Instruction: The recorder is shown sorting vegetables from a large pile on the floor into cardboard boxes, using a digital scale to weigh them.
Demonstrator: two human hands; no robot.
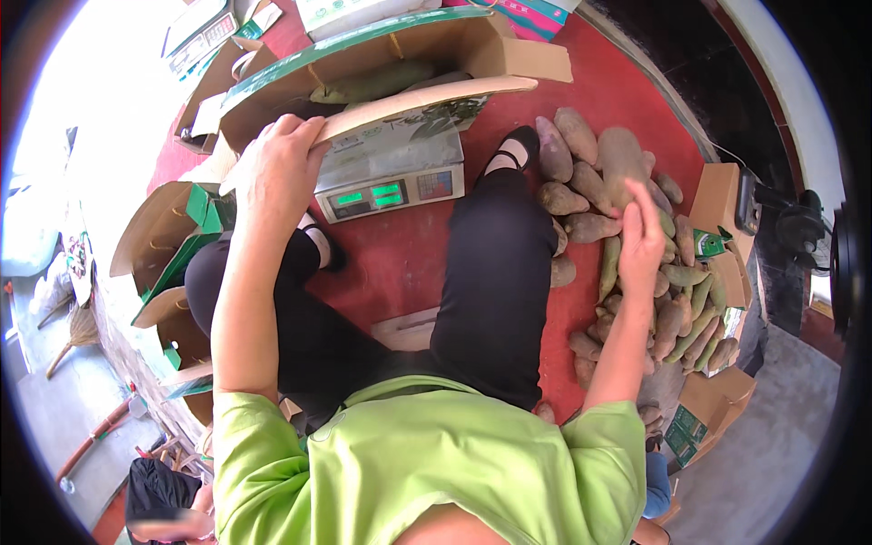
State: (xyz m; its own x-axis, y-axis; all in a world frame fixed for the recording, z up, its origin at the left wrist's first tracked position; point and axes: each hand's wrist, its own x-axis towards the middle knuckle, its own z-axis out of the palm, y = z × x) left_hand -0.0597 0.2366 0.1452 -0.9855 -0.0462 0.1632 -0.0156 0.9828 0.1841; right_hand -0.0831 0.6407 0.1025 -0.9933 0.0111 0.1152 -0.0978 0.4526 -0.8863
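Note:
My left hand (278, 168) is closed over the raised flap of a long cardboard box (536, 62), its fingers hooked over the edge. Inside that box lie long tubers (377, 84), partly hidden by the flap. The box rests on a digital scale (391, 195) with a lit green display. On the right, my right hand (641, 238) has its thumb and fingers at the lower end of a large sweet potato (622, 156), which looks slightly blurred and appears gripped. Beneath and around it spreads a pile of sweet potatoes (672, 318) on the red floor covering.
Open cardboard boxes (150, 232) with green sides stand to the left. Another box (718, 404) is at the lower right, near a black fan (799, 227). A second scale (202, 36) sits at the far left. A broom (77, 331) lies at the left; another person shows at the lower left.

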